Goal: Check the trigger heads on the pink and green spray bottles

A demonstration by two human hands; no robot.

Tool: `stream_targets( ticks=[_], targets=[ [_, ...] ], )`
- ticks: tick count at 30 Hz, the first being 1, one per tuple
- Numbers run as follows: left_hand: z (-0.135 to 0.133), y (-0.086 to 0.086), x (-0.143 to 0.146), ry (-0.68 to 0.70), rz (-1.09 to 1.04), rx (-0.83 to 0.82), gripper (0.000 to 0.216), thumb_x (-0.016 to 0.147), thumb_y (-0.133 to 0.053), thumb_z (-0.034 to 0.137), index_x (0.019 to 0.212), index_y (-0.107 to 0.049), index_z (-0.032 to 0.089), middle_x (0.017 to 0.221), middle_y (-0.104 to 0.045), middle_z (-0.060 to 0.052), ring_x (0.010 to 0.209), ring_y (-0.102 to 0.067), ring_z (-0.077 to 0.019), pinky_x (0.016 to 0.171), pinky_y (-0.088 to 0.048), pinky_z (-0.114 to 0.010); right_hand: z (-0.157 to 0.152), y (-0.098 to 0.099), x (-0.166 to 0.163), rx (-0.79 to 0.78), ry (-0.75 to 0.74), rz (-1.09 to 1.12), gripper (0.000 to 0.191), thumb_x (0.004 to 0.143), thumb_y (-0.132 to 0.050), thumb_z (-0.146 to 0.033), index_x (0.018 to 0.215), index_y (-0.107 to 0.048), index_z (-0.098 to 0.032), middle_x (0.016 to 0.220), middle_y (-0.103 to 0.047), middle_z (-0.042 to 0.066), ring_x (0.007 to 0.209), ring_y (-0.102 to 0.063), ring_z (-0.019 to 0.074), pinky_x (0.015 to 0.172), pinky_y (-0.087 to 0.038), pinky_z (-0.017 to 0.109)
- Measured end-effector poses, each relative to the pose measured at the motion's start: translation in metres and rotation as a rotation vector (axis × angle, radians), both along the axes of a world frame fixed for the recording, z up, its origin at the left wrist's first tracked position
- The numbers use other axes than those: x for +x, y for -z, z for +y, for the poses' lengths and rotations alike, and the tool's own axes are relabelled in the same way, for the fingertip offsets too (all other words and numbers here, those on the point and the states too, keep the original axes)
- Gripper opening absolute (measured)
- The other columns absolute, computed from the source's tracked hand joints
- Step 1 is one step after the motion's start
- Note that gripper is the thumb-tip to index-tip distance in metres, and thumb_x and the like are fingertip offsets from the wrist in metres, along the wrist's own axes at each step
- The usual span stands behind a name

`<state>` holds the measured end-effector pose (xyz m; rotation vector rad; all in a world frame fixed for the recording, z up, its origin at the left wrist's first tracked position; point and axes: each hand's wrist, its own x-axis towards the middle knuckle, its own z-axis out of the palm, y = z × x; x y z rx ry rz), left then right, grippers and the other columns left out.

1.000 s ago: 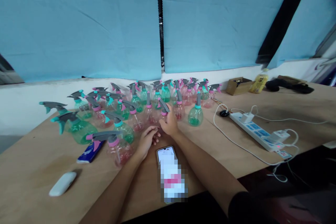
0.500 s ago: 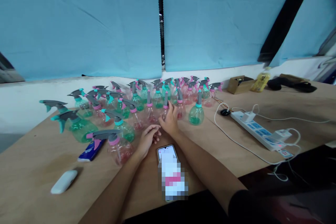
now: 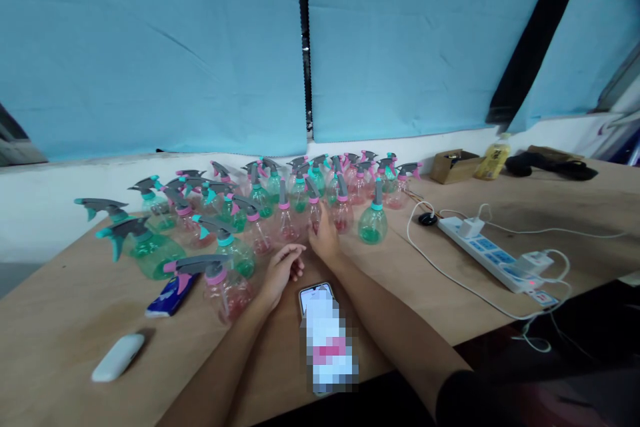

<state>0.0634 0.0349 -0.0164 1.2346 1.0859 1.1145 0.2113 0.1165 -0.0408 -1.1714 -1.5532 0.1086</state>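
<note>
My right hand [image 3: 326, 235] is wrapped around the body of a pink spray bottle [image 3: 314, 205] with a grey head and a pink collar, in the front row. Its palm and fingers hide part of the bottle, whose head leans slightly left. Nearer to me, my left hand [image 3: 284, 272] rests by the table with its fingers loosely curled in and nothing visible in them. A pink spray bottle [image 3: 260, 235] stands just beyond it. Below both hands lies a phone [image 3: 316, 295] with a lit, partly blurred screen.
Several more green and pink spray bottles crowd the wooden table [image 3: 400, 307]; one green bottle [image 3: 373, 223] stands at their right. A blue packet [image 3: 173, 295] and a white case [image 3: 119, 357] lie left. A power strip [image 3: 487, 253] with cables, a cardboard box [image 3: 454, 168] and a yellow bottle [image 3: 494, 159] are right.
My right hand has come down from the bottle's upper part to its body, and the bottle's head has turned or tipped left. My left hand has stayed nearly still.
</note>
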Motion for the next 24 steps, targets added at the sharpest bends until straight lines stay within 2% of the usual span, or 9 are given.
stream_targets(
  ticks=[5,8,12,15,19,24],
  targets=[
    [0.001,0.001,0.0,0.01,0.001,0.002,0.034,0.077,-0.063,0.046,0.097,-0.066,0.018,0.064,-0.06,0.002,0.05,-0.055,-0.0106,0.045,-0.035,-0.019,0.0,0.005,-0.002,-0.077,-0.014,0.005,0.077,0.08,-0.046,-0.01,0.152,-0.019,-0.015,0.155,-0.031,0.015,0.143,-0.031,0.0254,0.113,-0.035,0.044],
    [0.0,-0.001,0.0,-0.008,0.007,0.005,0.035,0.075,-0.064,0.046,0.096,-0.066,0.018,0.064,-0.06,0.001,0.05,-0.055,-0.011,0.045,-0.035,-0.019,-0.003,0.003,-0.005,-0.097,0.008,0.027,0.079,0.083,-0.049,-0.016,0.152,-0.013,-0.011,0.153,-0.034,0.019,0.139,-0.038,0.0282,0.109,-0.04,0.045],
    [-0.003,-0.005,0.0,0.005,0.015,0.007,0.035,0.075,-0.064,0.046,0.096,-0.066,0.019,0.063,-0.06,0.002,0.05,-0.055,-0.0111,0.045,-0.035,-0.019,-0.012,-0.006,-0.008,-0.002,0.03,0.015,0.079,0.086,-0.05,-0.023,0.152,-0.009,-0.009,0.155,-0.028,0.022,0.143,-0.031,0.0287,0.111,-0.037,0.046],
    [-0.004,-0.006,0.0,0.005,0.019,0.014,0.034,0.075,-0.064,0.046,0.096,-0.066,0.019,0.063,-0.06,0.002,0.05,-0.055,-0.011,0.045,-0.035,-0.019,-0.022,-0.016,-0.006,0.097,0.063,-0.026,0.075,0.084,-0.049,-0.02,0.15,-0.016,-0.01,0.155,-0.027,0.02,0.146,-0.024,0.0282,0.114,-0.031,0.049],
    [-0.003,-0.004,-0.001,-0.006,0.031,0.028,0.035,0.075,-0.065,0.048,0.094,-0.066,0.019,0.064,-0.06,0.002,0.05,-0.055,-0.0114,0.045,-0.035,-0.019,-0.029,-0.026,0.003,0.171,0.216,-0.094,0.071,0.08,-0.054,-0.023,0.144,-0.028,-0.011,0.146,-0.033,0.023,0.142,-0.026,0.0351,0.112,-0.025,0.06],
    [0.001,-0.002,-0.001,-0.005,0.041,0.04,0.034,0.076,-0.065,0.048,0.095,-0.067,0.02,0.065,-0.06,0.002,0.051,-0.055,-0.0108,0.045,-0.035,-0.019,-0.019,-0.025,0.019,0.217,0.334,0.007,0.07,0.086,-0.051,-0.028,0.144,-0.02,-0.007,0.144,-0.031,0.027,0.141,-0.026,0.0339,0.11,-0.028,0.059]
  ],
)
